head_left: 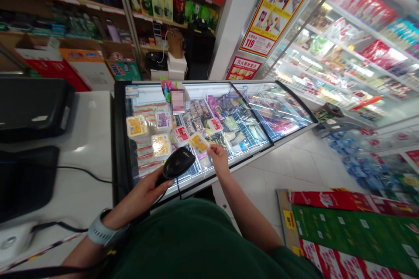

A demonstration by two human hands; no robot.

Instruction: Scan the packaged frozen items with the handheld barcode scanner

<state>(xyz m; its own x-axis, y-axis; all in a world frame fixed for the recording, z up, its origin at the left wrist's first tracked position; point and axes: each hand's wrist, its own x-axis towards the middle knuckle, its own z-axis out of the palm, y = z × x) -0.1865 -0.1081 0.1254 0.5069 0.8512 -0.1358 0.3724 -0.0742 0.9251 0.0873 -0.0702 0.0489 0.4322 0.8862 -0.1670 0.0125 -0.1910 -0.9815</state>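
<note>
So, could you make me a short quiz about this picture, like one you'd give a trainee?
1. Which hand holds the black scanner?
2. True or false: the watch has a bright red strap.
3. What colour is the pack at the fingertips of the right hand? A) purple, B) yellow, C) green.

Key:
1. The left hand.
2. False: the strap is a pale grey-blue.
3. B, yellow.
</note>
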